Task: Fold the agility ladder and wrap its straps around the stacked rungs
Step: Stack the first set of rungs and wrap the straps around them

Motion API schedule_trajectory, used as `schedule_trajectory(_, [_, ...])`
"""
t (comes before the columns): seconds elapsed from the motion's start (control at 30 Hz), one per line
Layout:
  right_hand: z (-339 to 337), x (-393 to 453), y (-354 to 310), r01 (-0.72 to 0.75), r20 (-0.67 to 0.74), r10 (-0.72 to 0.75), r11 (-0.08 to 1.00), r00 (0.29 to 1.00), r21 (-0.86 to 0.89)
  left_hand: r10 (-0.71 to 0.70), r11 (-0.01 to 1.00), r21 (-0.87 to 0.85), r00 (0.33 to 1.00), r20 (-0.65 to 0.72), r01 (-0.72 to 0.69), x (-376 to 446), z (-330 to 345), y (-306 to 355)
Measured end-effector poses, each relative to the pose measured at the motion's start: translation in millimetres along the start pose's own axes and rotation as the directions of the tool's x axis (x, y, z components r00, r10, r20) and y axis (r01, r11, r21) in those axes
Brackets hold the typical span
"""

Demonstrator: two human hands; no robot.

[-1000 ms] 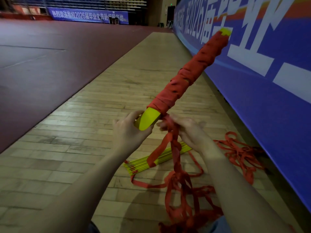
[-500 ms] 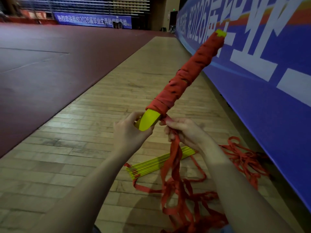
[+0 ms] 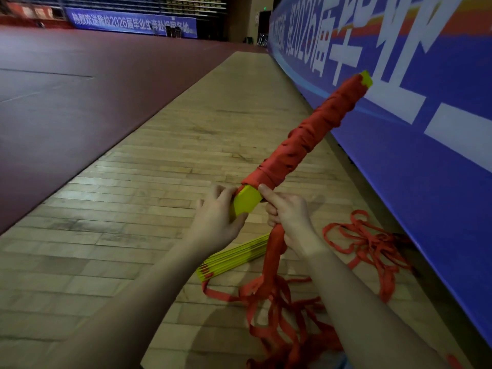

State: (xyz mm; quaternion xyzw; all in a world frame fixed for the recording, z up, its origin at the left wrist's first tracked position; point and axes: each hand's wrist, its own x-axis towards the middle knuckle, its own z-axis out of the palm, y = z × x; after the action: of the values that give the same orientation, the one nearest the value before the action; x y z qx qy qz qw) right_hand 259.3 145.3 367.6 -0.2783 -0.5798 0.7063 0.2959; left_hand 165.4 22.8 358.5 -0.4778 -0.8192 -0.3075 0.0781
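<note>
Head view: left hand is gripping the yellow stacked rungs' bare end; right hand, at 3 o'clock, is clutching bunched red fabric straps.

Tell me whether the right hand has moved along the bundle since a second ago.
Yes. The right hand has slid up the strap toward the wrapped bundle, its fingertip now beside the bare yellow rung end that the left hand holds.

An indoor sports hall is showing here: pale wooden strip flooring is running toward twelve o'clock, dark red court surface lying at ten, long blue printed banner at two.
</note>
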Motion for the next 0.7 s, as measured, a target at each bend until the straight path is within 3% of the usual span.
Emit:
schedule_trajectory(0.13, [1, -3, -1, 0.026, -0.001, -0.026, 0.999, 1.000, 0.031, 0.095, 0.995, -0.022, 0.983, 0.160, -0.092, 5, -15, -6])
schedule_trajectory(0.33, [8, -3, -2, 0.038, 0.044, -0.039, 0.999, 0.998, 0.037, 0.148, 0.989, 0.002, 0.986, -0.073, -0.148, -10, -9, -9])
schedule_trajectory(0.43, [5, -3, -4, 0.064, 0.065, -0.066, 0.998, 0.996, 0.028, 0.042, 0.944, -0.324, 0.995, -0.091, -0.069, -13, -9, -3])
schedule_trajectory(0.5, [1, -1, -7, 0.070, 0.084, -0.073, 0.997, 0.994, 0.040, -0.019, 0.835, -0.547, 0.997, 0.074, 0.056, -12, -11, -1])
schedule_trajectory(0.6, [-5, -1, -9, 0.071, 0.139, -0.082, 0.994, 0.987, 0.082, 0.086, 0.827, -0.560, 0.973, 0.214, 0.050, -10, -17, -4])
schedule_trajectory(0.7, [-6, -2, -12, 0.039, 0.215, -0.065, 0.992, 0.974, 0.122, 0.113, 0.826, -0.564, 0.983, 0.142, -0.014, -12, -20, -3])
